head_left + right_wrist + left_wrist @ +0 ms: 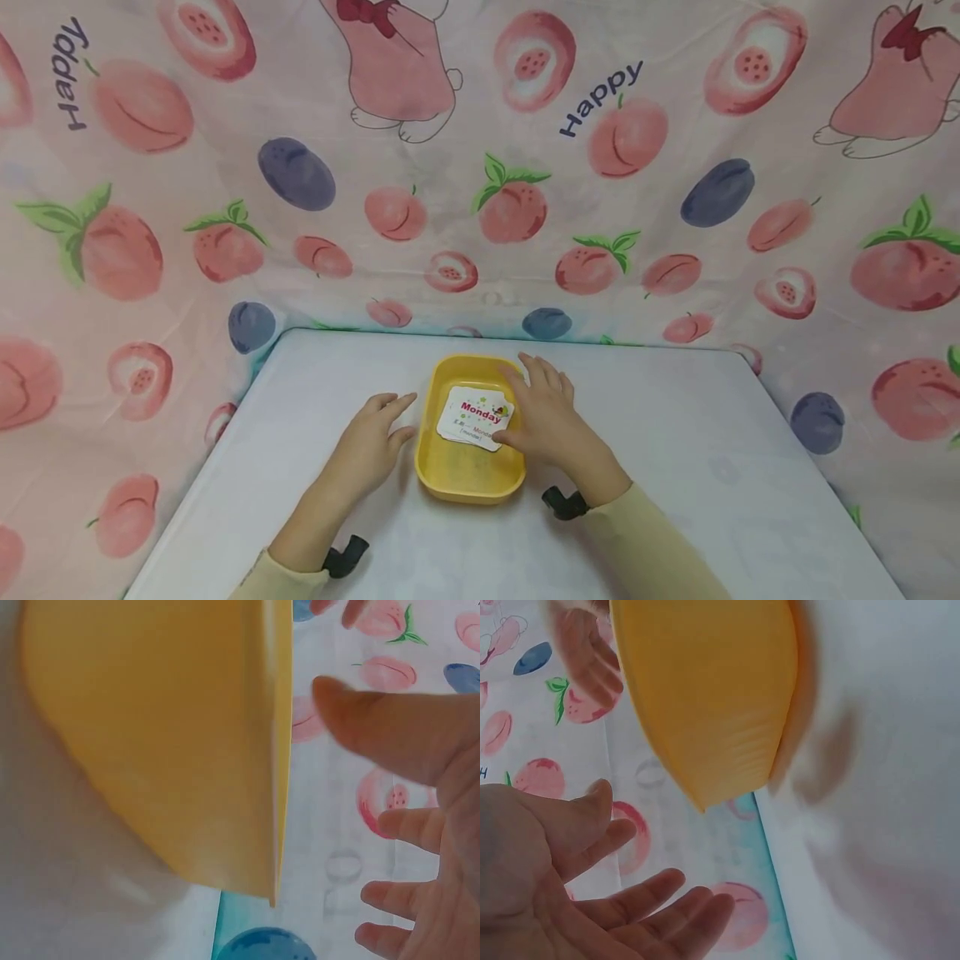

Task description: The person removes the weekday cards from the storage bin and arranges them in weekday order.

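A yellow plastic tray [468, 483] stands on the white table, its side wall filling much of the left wrist view [712, 690] and the right wrist view [150, 735]. Inside it lies a small stack of white cards [465, 410]; the top one reads "Monday" in red. My left hand [369, 442] is just left of the tray, fingers spread and holding nothing. Over the tray's right rim hovers my right hand [546, 412], its thumb near the lower right edge of the cards. Its fingers are spread, and no card is seen between them.
The white table [675, 467] reaches back to a hanging cloth [465, 192] printed with peaches, plums and rabbits. Black curved pieces, at the left wrist [347, 557] and the right wrist [564, 503], stick out inward. The table's back edge runs just behind the tray.
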`<state>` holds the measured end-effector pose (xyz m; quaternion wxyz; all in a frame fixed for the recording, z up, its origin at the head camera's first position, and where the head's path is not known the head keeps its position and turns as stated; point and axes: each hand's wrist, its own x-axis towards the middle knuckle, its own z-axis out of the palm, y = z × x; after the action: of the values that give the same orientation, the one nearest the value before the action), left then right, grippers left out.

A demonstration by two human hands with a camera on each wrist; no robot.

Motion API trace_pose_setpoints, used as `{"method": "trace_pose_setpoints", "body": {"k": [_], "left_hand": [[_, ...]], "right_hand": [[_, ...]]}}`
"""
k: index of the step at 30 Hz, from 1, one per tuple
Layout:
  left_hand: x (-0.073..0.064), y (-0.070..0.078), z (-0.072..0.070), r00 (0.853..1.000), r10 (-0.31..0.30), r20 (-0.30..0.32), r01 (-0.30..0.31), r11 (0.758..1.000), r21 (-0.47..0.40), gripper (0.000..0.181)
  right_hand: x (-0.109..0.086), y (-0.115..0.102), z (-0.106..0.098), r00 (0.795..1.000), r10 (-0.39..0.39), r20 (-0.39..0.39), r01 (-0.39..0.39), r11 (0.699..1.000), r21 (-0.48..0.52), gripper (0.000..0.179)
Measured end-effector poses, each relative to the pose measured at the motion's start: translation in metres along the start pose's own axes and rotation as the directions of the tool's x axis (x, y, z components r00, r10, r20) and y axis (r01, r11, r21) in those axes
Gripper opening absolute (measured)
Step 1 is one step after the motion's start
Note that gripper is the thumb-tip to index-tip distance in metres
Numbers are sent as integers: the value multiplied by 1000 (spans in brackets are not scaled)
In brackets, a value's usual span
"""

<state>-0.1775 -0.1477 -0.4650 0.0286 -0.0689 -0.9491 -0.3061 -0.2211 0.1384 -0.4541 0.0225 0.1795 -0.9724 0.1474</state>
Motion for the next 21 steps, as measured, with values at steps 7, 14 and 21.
{"method": "trace_pose_setpoints", "body": {"k": [7, 14, 21], "left_hand": [[1, 5, 5, 999, -48, 23, 50, 997, -51, 49], [3, 4, 10, 994, -96, 47, 101, 988, -118, 44], [2, 0, 12, 988, -137, 64, 148, 962, -230, 40]], "right_hand": [[14, -12, 1, 1000, 28, 7, -28, 999, 19, 102], [24, -19, 1, 999, 35, 39, -36, 998, 42, 99], [33, -25, 3, 997, 60, 54, -64, 995, 79, 101]]}}
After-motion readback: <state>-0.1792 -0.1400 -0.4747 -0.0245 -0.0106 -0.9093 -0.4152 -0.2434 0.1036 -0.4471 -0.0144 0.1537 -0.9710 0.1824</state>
